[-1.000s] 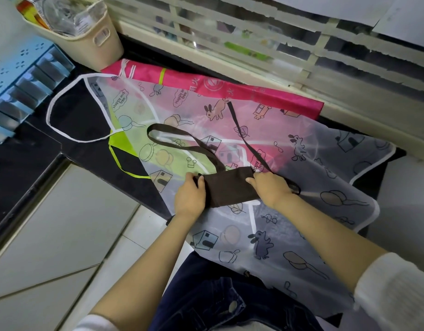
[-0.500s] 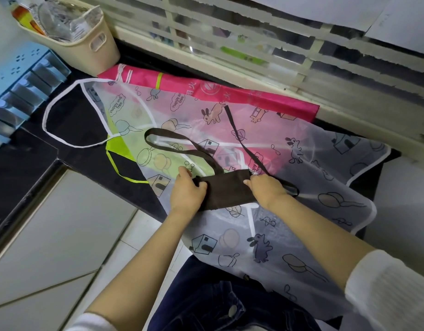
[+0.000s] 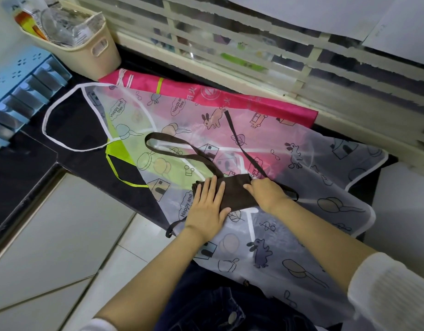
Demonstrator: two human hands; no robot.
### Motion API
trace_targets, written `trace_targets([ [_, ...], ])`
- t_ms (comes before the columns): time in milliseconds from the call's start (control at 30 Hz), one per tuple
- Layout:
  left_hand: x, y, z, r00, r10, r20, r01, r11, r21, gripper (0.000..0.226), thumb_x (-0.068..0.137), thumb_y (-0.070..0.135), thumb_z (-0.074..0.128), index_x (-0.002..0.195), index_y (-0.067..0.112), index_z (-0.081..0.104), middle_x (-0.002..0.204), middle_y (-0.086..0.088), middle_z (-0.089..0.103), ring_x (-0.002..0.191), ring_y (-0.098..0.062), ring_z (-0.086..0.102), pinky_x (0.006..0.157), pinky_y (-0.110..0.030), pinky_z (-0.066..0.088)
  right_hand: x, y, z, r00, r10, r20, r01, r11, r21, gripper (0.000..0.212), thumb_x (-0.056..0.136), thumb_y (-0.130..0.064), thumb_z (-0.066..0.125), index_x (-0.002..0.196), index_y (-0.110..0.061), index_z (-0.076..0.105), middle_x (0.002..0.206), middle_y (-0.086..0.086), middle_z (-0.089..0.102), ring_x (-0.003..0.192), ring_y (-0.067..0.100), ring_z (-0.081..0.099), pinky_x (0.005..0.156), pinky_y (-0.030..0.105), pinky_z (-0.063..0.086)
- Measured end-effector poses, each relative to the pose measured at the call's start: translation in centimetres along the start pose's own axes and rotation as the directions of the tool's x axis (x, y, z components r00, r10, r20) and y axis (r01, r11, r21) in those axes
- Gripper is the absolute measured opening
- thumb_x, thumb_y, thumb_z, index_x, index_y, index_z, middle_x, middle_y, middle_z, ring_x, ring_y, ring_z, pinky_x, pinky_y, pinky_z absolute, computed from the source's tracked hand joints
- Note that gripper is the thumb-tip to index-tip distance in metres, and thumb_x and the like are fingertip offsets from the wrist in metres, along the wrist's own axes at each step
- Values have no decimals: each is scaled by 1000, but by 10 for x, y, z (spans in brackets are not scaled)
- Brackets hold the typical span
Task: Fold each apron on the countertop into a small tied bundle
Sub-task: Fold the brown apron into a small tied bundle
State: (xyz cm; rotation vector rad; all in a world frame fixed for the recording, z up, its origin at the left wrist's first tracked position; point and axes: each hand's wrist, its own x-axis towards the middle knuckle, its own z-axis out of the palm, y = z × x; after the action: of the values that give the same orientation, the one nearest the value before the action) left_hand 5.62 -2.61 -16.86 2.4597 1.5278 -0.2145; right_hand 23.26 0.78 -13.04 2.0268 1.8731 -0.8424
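Fingers (image 3: 212, 187) of left hand (image 3: 206, 211) lie flat atop brown apron (image 3: 235, 194).

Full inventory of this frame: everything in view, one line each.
brown apron: 1, dark brown, folded on translucent apron, straps loose
translucent apron: 1, white with cartoon prints, spread over countertop
pink apron: 1, pink, under translucent apron, by window
lime-green cloth: 1, lime, under translucent apron, left
countertop: 1, black
basket: 1, beige, back left, holds packets
rack: 1, blue, far left
left hand: flat, presses brown apron
right hand: grips brown apron's right end
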Motion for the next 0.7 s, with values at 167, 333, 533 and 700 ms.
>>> trace_targets([
  [167, 5, -5, 1, 993, 40, 109, -33, 998, -62, 80, 80, 66, -12, 142, 16, -19, 154, -12, -18, 144, -30, -15, 110, -38, -24, -13, -5, 5, 932, -197, -304, 152, 975, -164, 23, 94, -10, 50, 116, -4, 49, 110, 12, 55, 102, 29, 56, 79, 33, 44],
  [333, 5, -6, 2, 991, 47, 124, -41, 998, -54, 82, 74, 63, -9, 137, 15, -29, 143, -10, -35, 134, -27, -33, 108, -39, -26, -25, -9, 22, 761, -618, -199, 541, 773, -331, 59, 80, 5, 59, 137, 1, 43, 144, 19, 41, 136, 34, 35, 115, 39, 16],
  [533, 2, -13, -1, 987, 102, 125, -92, 992, -83, 78, 98, 42, 36, 142, 17, -24, 154, -12, -24, 143, -29, -23, 112, -36, -22, -13, 0, 26, 930, -359, 82, 369, 906, -206, 60, 104, -32, 23, 150, -9, -8, 158, 5, -14, 145, 16, -15, 117, 33, -7],
  [700, -2, -11, -10, 994, 78, 71, -59, 970, -236, 67, 100, 41, 34, 151, 16, -2, 158, -6, -11, 145, -21, -17, 115, -30, -17, -3, -3, 18, 936, -343, 84, 353, 915, -195, 67, 102, -39, 30, 150, -10, -6, 159, 2, -9, 146, 13, -10, 119, 32, -1],
])
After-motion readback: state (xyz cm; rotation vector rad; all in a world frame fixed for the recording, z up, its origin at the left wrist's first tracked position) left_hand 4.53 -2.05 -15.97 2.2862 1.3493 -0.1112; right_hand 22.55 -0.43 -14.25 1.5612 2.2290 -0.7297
